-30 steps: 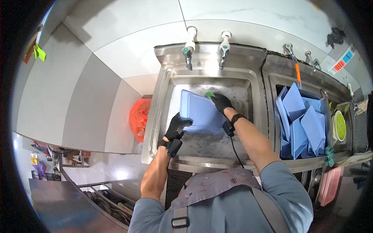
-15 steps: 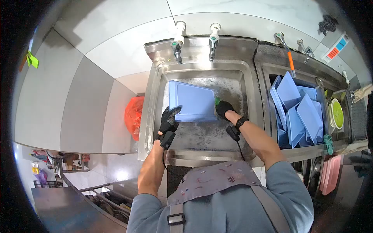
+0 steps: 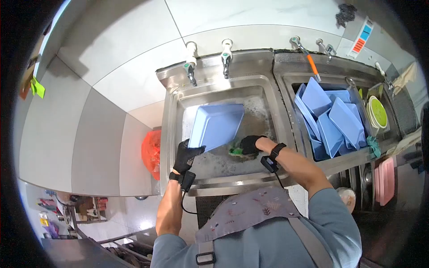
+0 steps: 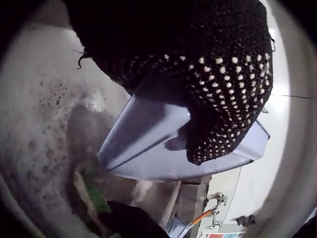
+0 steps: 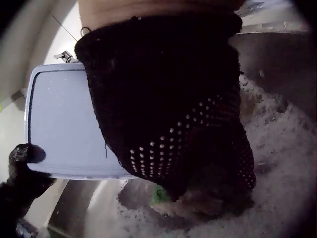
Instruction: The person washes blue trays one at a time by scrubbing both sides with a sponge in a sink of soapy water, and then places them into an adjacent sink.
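Observation:
A blue plastic tray (image 3: 219,127) is held tilted over the soapy sink. My left hand (image 3: 187,155), in a black dotted glove, grips it by the near left corner, thumb over the rim. The left wrist view shows that thumb pressing on the tray (image 4: 148,166). To the right and nearer the body, my gloved right hand (image 3: 251,145) holds a green scouring sponge (image 3: 238,152) low over the suds, apart from the tray. In the right wrist view the glove covers most of the sponge (image 5: 161,194).
Two taps (image 3: 226,60) stand over the steel sink (image 3: 273,107). The right-hand basin holds a heap of blue trays (image 3: 333,123) and a green-topped round tub (image 3: 378,111). A red plastic bag (image 3: 151,154) hangs left of the sink; pink trays (image 3: 385,181) stand lower right.
The tray has turned and tipped in my left hand, with its sloped walls now showing. My right hand and the sponge have moved from its right edge toward the body. The head view has shifted.

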Motion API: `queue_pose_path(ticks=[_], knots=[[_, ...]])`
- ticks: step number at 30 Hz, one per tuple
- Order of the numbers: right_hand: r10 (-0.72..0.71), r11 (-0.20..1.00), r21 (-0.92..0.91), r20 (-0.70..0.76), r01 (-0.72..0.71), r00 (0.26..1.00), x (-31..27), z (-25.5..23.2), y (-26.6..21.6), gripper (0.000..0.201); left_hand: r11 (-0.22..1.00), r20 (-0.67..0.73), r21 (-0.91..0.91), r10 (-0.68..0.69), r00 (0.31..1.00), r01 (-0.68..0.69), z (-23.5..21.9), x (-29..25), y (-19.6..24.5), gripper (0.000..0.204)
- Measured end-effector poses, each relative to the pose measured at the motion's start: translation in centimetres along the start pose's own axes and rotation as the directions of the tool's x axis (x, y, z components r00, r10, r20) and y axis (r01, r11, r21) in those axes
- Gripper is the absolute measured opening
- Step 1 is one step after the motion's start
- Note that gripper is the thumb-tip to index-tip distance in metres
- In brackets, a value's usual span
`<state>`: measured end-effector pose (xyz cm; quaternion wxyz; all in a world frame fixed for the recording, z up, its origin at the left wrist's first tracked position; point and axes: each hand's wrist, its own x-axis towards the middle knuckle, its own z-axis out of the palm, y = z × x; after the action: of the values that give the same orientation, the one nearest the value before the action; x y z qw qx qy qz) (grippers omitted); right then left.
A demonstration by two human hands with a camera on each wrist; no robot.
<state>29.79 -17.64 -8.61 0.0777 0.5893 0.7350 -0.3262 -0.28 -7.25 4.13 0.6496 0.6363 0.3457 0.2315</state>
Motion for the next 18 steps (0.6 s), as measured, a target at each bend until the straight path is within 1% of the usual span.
queue_pose_path(ticks=[1,2,3,4,5,6,7,8,9,10,11,13,14,15,16,17,18], knots=[[-0.044,0.998,0.043,-0.136,0.05,0.99,0.3,0.9,0.1,0.038,0.999,0.004,-0.009,0.032,0.999,-0.032,0.1,0.0,-0.3,0.026],[-0.015,1.0,0.022,-0.075,0.016,0.997,0.8,1.2,0.7,0.038,0.999,0.027,-0.01,0.038,0.999,-0.038,-0.6,0.0,-0.7,0.026],[0.015,1.0,-0.003,-0.012,-0.015,1.0,-0.5,-0.7,-0.8,0.038,0.91,0.094,0.277,0.295,0.951,-0.31,-1.6,0.3,-1.1,0.025],[0.045,0.999,-0.031,0.05,-0.043,0.998,-1.9,-2.8,-2.5,0.038,0.869,0.111,0.348,0.336,0.935,-0.353,-0.4,0.2,0.3,0.024],[0.044,0.998,-0.035,0.018,-0.044,0.999,-1.9,-1.9,-1.8,0.037,0.82,0.127,0.415,0.376,0.918,-0.393,0.8,0.2,1.9,0.024],[0.031,0.999,-0.041,-0.036,-0.032,0.999,-1.8,-0.6,-1.0,0.037,0.926,0.042,0.315,0.205,0.978,-0.208,2.7,-1.0,5.2,0.023],[0.012,0.998,-0.053,-0.084,-0.016,0.996,-1.6,0.1,-0.5,0.036,0.949,0.033,0.236,0.205,0.978,-0.207,2.8,-0.5,4.8,0.022],[-0.004,0.998,-0.061,-0.127,-0.003,0.992,-1.5,0.6,-0.1,0.036,0.953,0.065,0.21,0.21,0.976,-0.219,3.3,-0.3,5.6,0.022],[0.019,0.998,-0.051,-0.137,-0.026,0.99,-1.9,0.0,-0.5,0.036,0.968,0.063,0.147,0.198,0.978,-0.205,3.9,0.1,5.9,0.022],[0.046,0.997,-0.057,-0.111,-0.052,0.993,-1.9,-0.5,-0.9,0.035,0.978,0.059,0.085,0.186,0.981,-0.19,4.4,0.4,6.3,0.022],[0.071,0.995,-0.064,-0.084,-0.076,0.994,-2.0,-1.0,-1.4,0.034,0.977,0.077,0.084,0.191,0.979,-0.197,4.9,0.7,7.0,0.022],[0.115,0.99,-0.074,-0.027,-0.117,0.993,-2.2,-0.5,-1.6,0.032,0.955,0.153,0.208,0.181,0.972,-0.21,6.0,0.8,8.7,0.025],[0.112,0.991,-0.069,-0.062,-0.117,0.992,-2.7,0.1,-1.4,0.03,0.955,0.17,0.209,0.178,0.969,-0.212,6.7,0.8,9.7,0.025],[0.081,0.994,-0.057,-0.144,-0.09,0.986,-2.7,1.3,-0.8,0.029,0.897,0.236,0.339,0.213,0.948,-0.285,7.6,0.9,10.9,0.026],[-0.012,0.997,-0.077,-0.318,-0.013,0.948,-2.6,3.2,0.4,0.027,0.815,0.305,0.455,0.236,0.923,-0.359,8.6,0.7,12.3,0.028],[-0.094,0.993,-0.111,-0.475,0.046,0.875,-2.1,5.1,1.4,0.026,0.729,0.36,0.551,0.232,0.904,-0.407,10.0,0.5,14.6,0.03],[-0.156,0.987,-0.131,-0.585,0.098,0.796,-1.8,6.3,2.0,0.025,0.727,0.377,0.549,0.226,0.898,-0.414,11.8,0.8,15.8,0.03]])
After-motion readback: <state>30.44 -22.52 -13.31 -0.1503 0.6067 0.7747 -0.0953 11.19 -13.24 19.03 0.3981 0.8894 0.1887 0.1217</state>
